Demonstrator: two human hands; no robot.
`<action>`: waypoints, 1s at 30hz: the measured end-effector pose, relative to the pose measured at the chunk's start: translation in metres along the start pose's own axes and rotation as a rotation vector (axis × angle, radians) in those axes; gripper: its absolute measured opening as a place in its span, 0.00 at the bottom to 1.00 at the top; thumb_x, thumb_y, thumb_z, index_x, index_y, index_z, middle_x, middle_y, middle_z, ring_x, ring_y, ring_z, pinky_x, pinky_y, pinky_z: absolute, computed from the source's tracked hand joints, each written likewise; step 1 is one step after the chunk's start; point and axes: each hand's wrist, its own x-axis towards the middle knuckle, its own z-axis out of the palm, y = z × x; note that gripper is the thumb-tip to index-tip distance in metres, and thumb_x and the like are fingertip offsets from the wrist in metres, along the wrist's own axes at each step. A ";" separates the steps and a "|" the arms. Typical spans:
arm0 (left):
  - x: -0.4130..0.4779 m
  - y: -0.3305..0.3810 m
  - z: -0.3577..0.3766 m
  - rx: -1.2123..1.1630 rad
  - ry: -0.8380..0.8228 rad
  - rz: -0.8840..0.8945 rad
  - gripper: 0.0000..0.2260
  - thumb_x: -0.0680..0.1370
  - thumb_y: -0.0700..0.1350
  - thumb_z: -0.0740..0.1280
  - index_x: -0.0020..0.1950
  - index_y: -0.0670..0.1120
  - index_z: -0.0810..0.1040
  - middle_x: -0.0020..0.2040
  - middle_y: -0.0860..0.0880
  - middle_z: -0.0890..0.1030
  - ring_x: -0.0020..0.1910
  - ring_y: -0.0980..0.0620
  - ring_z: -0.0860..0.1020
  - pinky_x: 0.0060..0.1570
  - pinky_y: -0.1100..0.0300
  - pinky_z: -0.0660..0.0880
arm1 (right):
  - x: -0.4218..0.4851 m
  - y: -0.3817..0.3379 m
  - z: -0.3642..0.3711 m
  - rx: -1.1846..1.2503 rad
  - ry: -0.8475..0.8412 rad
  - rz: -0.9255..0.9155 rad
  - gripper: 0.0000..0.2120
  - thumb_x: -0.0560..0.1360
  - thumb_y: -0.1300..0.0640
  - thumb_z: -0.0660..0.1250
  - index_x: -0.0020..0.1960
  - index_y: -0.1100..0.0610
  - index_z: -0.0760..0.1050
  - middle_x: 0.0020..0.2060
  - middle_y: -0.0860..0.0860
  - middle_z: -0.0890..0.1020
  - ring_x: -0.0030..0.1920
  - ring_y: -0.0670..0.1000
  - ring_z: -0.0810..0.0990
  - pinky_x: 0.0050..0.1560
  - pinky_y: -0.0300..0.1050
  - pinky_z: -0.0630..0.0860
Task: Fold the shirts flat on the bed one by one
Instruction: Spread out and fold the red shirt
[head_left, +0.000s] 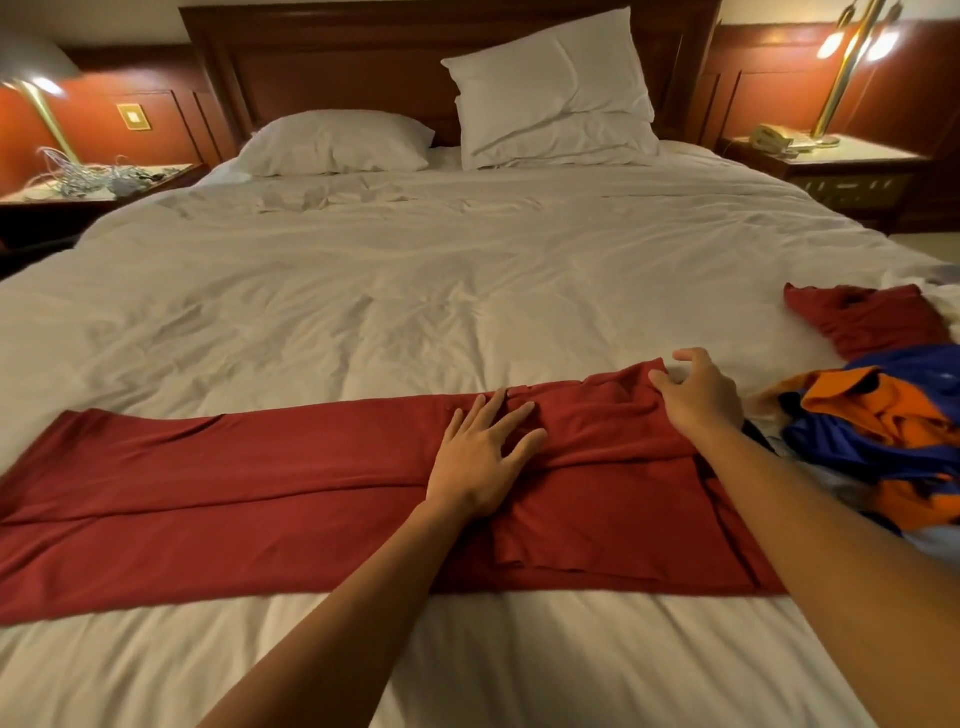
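A: While the red shirt (260, 483) is lying lengthwise along the near edge of the bed (467, 291), which hand's nearer its right end?
B: I'm seeing the right hand (698, 400) pinching it there; the left hand (480, 457) is pressing flat mid-shirt.

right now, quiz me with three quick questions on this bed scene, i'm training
1. True or false: the left hand lies flat on the red shirt.
2. What lies on the bed just past the right hand? A) a blue and orange pile B) a book C) a towel
3. Fill in: ___ pillows sit by the headboard.
Key: 1 true; 2 A; 3 two.
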 end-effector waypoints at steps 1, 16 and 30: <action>0.000 0.000 0.000 0.005 -0.008 -0.007 0.29 0.78 0.71 0.48 0.77 0.64 0.62 0.82 0.55 0.53 0.80 0.55 0.47 0.79 0.52 0.41 | 0.002 -0.001 0.002 -0.007 0.024 0.006 0.17 0.79 0.49 0.68 0.64 0.53 0.72 0.56 0.60 0.81 0.57 0.63 0.79 0.46 0.49 0.70; -0.004 0.005 -0.006 -0.159 0.116 -0.065 0.21 0.81 0.62 0.59 0.73 0.61 0.71 0.71 0.55 0.70 0.72 0.53 0.63 0.73 0.55 0.56 | -0.039 -0.013 -0.015 -0.302 0.061 -0.341 0.16 0.79 0.46 0.62 0.64 0.51 0.71 0.55 0.56 0.79 0.57 0.60 0.76 0.54 0.56 0.74; 0.010 0.019 -0.046 -0.627 -0.051 -0.199 0.18 0.72 0.35 0.75 0.60 0.48 0.84 0.52 0.50 0.80 0.51 0.56 0.79 0.52 0.68 0.75 | -0.035 0.008 -0.013 0.035 -0.036 -0.382 0.06 0.77 0.61 0.69 0.50 0.51 0.80 0.47 0.51 0.82 0.47 0.51 0.80 0.46 0.42 0.72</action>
